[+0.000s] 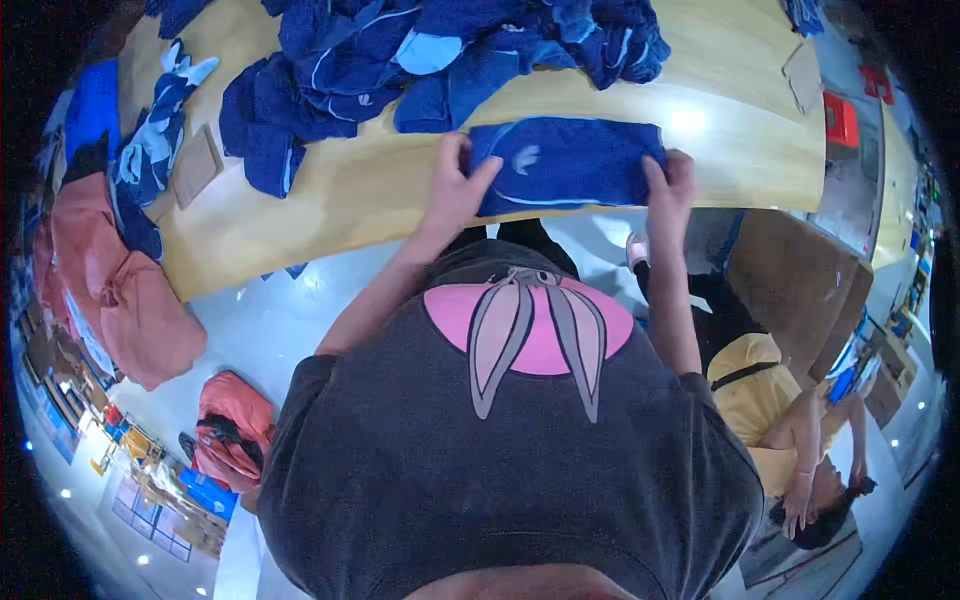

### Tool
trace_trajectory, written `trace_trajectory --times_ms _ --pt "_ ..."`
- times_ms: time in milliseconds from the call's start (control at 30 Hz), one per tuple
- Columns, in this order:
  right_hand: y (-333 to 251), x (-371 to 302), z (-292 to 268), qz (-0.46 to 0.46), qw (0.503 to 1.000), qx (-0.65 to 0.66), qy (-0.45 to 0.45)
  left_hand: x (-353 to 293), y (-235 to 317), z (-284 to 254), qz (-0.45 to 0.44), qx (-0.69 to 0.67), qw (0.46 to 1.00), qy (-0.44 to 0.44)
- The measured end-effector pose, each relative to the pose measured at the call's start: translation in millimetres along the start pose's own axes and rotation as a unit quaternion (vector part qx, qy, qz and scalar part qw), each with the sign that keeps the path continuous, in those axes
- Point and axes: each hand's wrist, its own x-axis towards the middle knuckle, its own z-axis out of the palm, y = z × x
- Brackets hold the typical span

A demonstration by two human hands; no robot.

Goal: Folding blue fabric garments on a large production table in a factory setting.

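A folded navy blue garment (575, 165) with light piping and a small pale emblem lies flat near the table's front edge. My left hand (462, 190) grips its left end, thumb on top and the other fingers mostly hidden. At the opposite end, my right hand (670, 185) has its thumb pressed on the cloth, fingers curled round the edge. Just beyond is a heap of loose navy garments (360, 60), some showing light blue patches and piping.
The pale wooden table (300, 225) curves across the front. A flat brown cardboard piece (197, 165) rests on it at left, near someone in a salmon top (130, 290). Large cardboard boxes (790, 285) stand at right, beside a person in yellow (750, 390).
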Motion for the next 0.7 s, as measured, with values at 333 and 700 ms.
trace_trajectory --times_ms 333,700 --pt "128.9 33.2 -69.6 -0.034 0.976 -0.196 0.083 26.1 -58.3 102.6 0.134 0.155 0.978 -0.039" --pt "133.2 20.7 0.8 -0.297 0.833 -0.464 -0.048 17.9 -64.6 128.9 0.312 0.480 0.805 -0.156"
